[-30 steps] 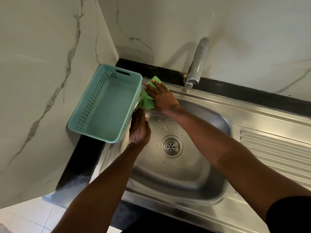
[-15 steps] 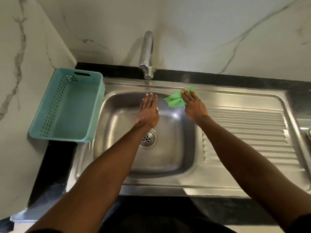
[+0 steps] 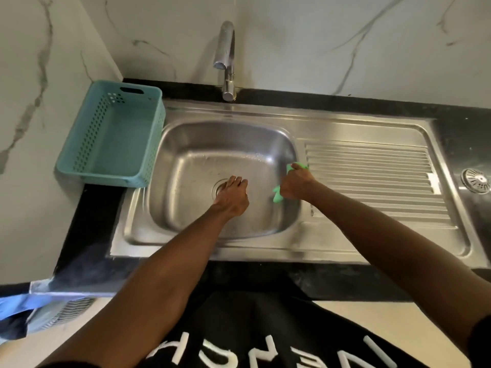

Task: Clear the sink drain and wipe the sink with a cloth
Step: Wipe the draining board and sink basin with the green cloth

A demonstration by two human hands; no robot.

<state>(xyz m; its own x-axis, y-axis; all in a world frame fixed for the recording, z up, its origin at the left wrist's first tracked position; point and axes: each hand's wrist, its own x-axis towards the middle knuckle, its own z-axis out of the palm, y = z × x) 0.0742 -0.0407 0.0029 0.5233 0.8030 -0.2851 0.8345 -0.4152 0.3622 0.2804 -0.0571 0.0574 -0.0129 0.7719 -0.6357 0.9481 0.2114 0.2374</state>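
Observation:
The stainless steel sink [image 3: 186, 144] has a wet basin with the round drain [image 3: 217, 185] at its middle, mostly covered by my left hand [image 3: 232, 196]. That hand lies palm down on the drain with fingers curled and nothing visible in it. My right hand [image 3: 296, 185] grips a crumpled green cloth [image 3: 277, 196] against the basin's right wall, near the rim. A bit of the cloth also sticks out above the knuckles.
A teal plastic basket [image 3: 111, 136] stands on the black counter left of the sink, overhanging its rim. The tap [image 3: 225, 57] rises behind the basin. A ribbed draining board [image 3: 372, 181] lies to the right, with a loose drain strainer [image 3: 477, 180] beyond it.
My right hand has dragged the cloth from the basin's back rim down along its right wall. My left hand has slid back from the basin floor onto the drain.

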